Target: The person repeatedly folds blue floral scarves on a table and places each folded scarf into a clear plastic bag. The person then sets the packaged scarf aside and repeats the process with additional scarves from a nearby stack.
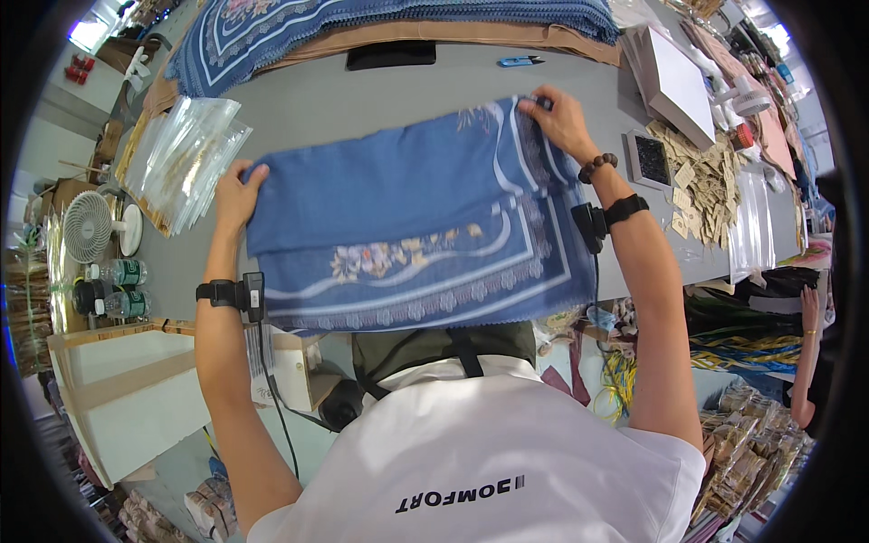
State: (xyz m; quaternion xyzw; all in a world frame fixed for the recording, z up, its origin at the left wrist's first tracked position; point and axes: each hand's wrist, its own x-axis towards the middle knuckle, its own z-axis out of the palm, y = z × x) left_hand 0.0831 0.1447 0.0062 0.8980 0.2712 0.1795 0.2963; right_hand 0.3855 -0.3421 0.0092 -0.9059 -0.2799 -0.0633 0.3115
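Observation:
A blue floral-printed scarf (380, 197), folded over on itself, is stretched between my hands above the grey table, its near edge by my body. My left hand (237, 193) pinches its upper left corner between thumb and fingers. At the upper right corner my right hand (558, 122) grips the cloth, with a small dark object at the fingers that I cannot identify. Beyond the scarf lies a tall stack of similar blue scarves (407, 15) over brown cloth (468, 32). Blue-handled thread snips (520, 61) and a black phone-like slab (391, 55) rest near that stack.
Clear plastic bags (187, 163) lie left, near a white fan (91, 224) and plastic water bottles (125, 303). On the right are a white box (675, 88), a small box of black pins or fasteners (650, 160) and many paper tags (709, 193). Another person's arm (806, 353) shows far right.

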